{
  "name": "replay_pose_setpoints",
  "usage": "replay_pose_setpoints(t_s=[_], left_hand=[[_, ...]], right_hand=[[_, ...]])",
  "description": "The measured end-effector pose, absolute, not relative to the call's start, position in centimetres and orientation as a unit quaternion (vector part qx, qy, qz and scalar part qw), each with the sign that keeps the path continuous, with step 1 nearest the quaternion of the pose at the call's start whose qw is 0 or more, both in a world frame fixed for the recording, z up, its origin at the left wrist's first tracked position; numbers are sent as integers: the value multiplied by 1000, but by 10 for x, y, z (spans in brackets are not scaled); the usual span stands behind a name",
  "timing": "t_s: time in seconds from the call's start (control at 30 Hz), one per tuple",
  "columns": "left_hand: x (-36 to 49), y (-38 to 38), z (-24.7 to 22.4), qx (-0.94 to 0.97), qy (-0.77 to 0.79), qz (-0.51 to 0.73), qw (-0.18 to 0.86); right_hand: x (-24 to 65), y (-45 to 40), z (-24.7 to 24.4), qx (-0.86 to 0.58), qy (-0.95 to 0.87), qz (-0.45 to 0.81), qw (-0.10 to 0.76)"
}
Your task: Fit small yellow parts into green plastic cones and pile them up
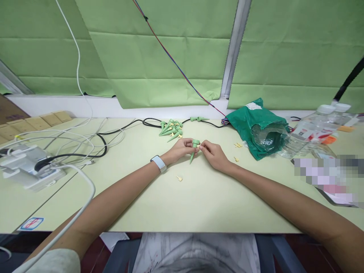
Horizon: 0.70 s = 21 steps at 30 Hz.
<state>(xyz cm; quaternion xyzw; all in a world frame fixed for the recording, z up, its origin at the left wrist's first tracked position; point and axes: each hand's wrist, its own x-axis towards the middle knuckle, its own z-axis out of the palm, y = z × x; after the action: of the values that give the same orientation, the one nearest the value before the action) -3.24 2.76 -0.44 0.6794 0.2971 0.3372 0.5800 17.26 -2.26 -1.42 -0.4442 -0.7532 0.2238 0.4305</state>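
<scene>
My left hand (184, 148) is closed around a green plant watering spike (195, 142), its wide cap up and its point down, just above the table. Against the side of that spike, my right hand (212, 152) pinches a small yellow valve piece (198, 147), mostly hidden by the fingertips. Beyond my left hand lies a pile of green spikes (171, 129), some with yellow pieces on them. One loose yellow valve (179, 178) rests nearer to me. To the right of my right hand are more yellow valves (238, 145).
A torn green plastic bag (244, 121) and clear water bottles (307, 129) stand at the right, with a partly blurred phone-like device (330, 182) nearer. White power strips (31, 170) and tangled cables cover the left. Another green spike (199, 119) lies by the wall.
</scene>
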Motion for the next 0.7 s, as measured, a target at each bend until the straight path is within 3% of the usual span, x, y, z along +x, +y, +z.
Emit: replay_pose_setpoints(t_s=[0.2,0.43,0.7], left_hand=[[-32,27,-4,686,300,333,573],[-32,27,-4,671,294,343,588],[-32,31,-8,679,288,343,582]], right_hand=[[173,-18,-16,-451,-726,290,432],[173,-19,-16,-430,-755,241,433],[173,-14,-22,-432,-730,333,412]])
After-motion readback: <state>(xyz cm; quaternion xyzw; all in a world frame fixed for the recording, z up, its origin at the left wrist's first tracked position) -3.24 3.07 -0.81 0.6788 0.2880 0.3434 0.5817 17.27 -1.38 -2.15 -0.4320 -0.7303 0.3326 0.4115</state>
